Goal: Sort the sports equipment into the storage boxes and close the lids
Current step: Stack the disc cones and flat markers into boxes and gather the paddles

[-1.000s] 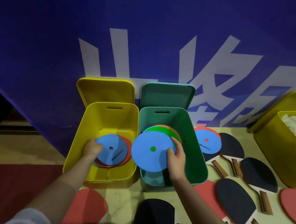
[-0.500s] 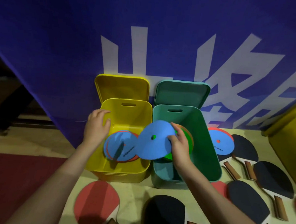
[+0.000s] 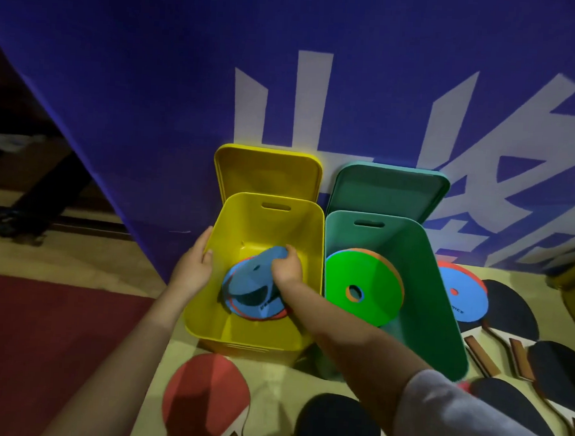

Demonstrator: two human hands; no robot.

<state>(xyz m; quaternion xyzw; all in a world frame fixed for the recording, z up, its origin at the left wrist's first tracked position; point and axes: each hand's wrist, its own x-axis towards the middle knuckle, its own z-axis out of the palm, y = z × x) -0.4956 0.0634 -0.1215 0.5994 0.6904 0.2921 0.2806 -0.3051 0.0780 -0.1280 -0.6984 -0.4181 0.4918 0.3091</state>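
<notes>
Inside the open yellow plastic storage box, the right hand is seen with fingers curled round the far edge of a flat blue foam disc with a small centre hole. The disc is tilted, its near edge resting on a stack of blue and red discs lying beneath the hand on the box floor. Just left of the right hand, the left hand is laid on the left wall of the yellow box, thumb over the rim and inside, fingers relaxed on the outside; nothing is gripped by it. Behind both hands, the yellow lid is stood upright against a purple banner with white characters. Right of the right hand, an open green plastic storage box is touching the yellow one; a green disc over an orange one is leaned inside it. The green lid is stood behind it. Further right, a blue disc on a red one and dark table-tennis paddles are lying on the floor. Nearer than the left hand, a red paddle is lying flat.
</notes>
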